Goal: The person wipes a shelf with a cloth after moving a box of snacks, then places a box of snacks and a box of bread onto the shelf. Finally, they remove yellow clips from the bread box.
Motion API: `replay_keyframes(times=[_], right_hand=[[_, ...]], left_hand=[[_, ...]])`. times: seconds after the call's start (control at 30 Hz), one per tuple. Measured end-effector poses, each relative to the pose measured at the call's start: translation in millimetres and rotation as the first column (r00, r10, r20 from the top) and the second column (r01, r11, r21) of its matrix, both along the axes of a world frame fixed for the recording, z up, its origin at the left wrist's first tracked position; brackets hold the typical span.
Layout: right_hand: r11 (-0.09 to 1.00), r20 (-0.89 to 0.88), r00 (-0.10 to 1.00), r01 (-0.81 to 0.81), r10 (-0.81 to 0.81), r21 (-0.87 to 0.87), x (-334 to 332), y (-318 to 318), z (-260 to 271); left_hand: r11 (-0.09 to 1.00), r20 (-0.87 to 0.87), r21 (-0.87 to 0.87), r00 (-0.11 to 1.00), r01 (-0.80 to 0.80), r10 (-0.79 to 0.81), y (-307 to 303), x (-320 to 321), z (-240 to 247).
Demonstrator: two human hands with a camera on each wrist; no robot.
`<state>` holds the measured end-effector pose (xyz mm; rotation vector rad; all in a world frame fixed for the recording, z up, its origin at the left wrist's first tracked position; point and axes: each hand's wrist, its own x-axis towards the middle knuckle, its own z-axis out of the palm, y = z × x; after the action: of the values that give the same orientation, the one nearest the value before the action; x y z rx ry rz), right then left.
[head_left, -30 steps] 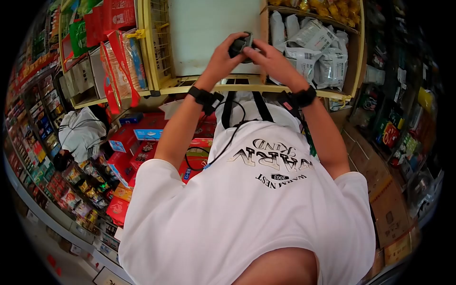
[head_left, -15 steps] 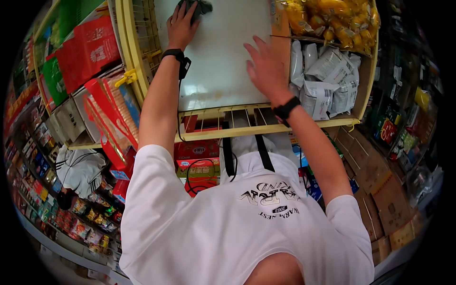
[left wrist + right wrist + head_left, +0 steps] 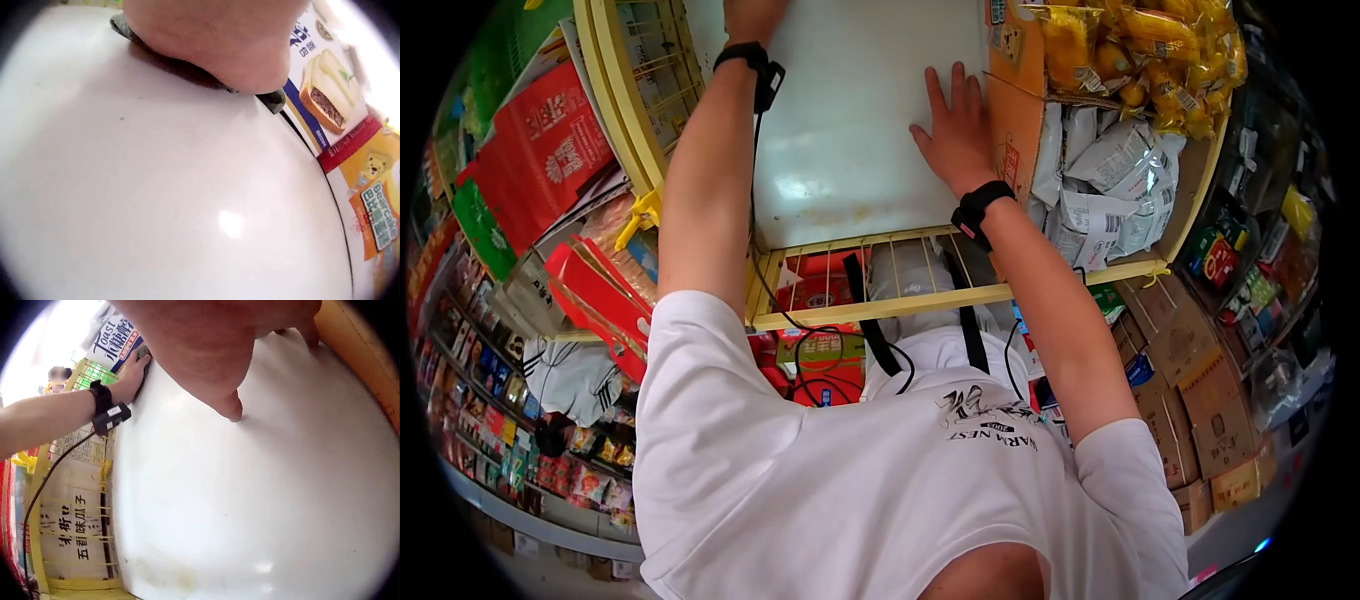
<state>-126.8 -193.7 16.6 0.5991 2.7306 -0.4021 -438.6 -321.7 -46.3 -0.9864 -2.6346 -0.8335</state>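
Observation:
A white board [image 3: 850, 130] with a smooth, glossy surface lies in a yellow wire rack. My left hand [image 3: 752, 18] is at its far left, partly cut off by the top of the head view. Under that palm is a dark grey cloth [image 3: 273, 102], pressed against the board; its edges stick out on both sides in the left wrist view. The right wrist view shows the left hand flat over the cloth, fingers mostly hidden. My right hand [image 3: 958, 140] rests its spread fingertips on the board's right side and holds nothing. Yellowish stains [image 3: 181, 578] mark the board's near edge.
Right of the board stand an orange carton [image 3: 1014, 125], silver-white packets [image 3: 1105, 190] and yellow-wrapped snacks [image 3: 1140, 60]. Red bags [image 3: 545, 150] lie to the left, beside the yellow rack frame [image 3: 615, 110]. Beyond the far edge are a toast box [image 3: 331, 81] and a Bearcake package [image 3: 375, 212].
Both hands held the bunched cloth together, then parted. The left hand carried it onto the board and slid it farther away; the right hand came down on the board's right side.

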Motion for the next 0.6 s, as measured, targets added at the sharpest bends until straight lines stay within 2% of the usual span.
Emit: replay_keyframes(times=[0.07,0.1,0.13,0.17,0.2,0.27,0.3,0.37,0.4,0.47,0.53,0.6], right_hand=[[0.998,-0.047,0.998,0.045,-0.048,-0.047,0,-1,0],[0.997,-0.055,0.997,0.048,-0.051,-0.056,2,-1,-3],[0.990,-0.078,0.994,0.072,-0.082,-0.124,6,1,-7],[0.977,-0.105,0.988,0.093,-0.114,-0.190,7,3,-7],[0.977,-0.125,0.985,0.092,-0.118,-0.194,6,5,1],[0.924,0.041,0.990,0.138,-0.132,-0.357,14,4,29],[0.924,0.025,0.990,0.141,-0.142,-0.355,16,6,48],[0.879,0.188,0.982,0.104,-0.017,-0.466,25,11,90],[0.881,0.182,0.982,0.124,-0.043,-0.457,36,12,102],[0.765,-0.039,0.991,0.072,-0.126,-0.639,63,15,125],[0.750,-0.091,0.975,0.095,-0.203,-0.655,91,19,154],[0.737,-0.161,0.942,0.117,-0.295,-0.666,121,26,174]], left_hand=[[0.982,0.074,0.002,0.979,0.188,-0.188,-7,35,12],[0.968,0.151,-0.055,0.960,0.244,-0.234,-11,61,17],[0.927,0.279,-0.075,0.900,0.368,-0.335,-15,74,-6],[0.900,0.203,-0.092,0.893,0.426,-0.402,-9,106,11],[0.861,0.245,0.018,0.833,0.507,-0.496,-14,135,19],[0.731,0.421,0.008,0.661,0.682,-0.621,-20,188,32],[0.657,0.421,0.138,0.557,0.741,-0.716,-27,217,18],[0.468,0.516,0.148,0.335,0.871,-0.788,-43,258,25],[0.361,0.536,0.064,0.273,0.930,-0.799,-49,275,22],[0.221,0.556,0.021,0.173,0.975,-0.813,-52,290,39],[0.112,0.541,-0.034,0.112,0.993,-0.834,-46,293,48],[0.092,0.325,-0.183,0.148,0.979,-0.934,-37,290,56]])
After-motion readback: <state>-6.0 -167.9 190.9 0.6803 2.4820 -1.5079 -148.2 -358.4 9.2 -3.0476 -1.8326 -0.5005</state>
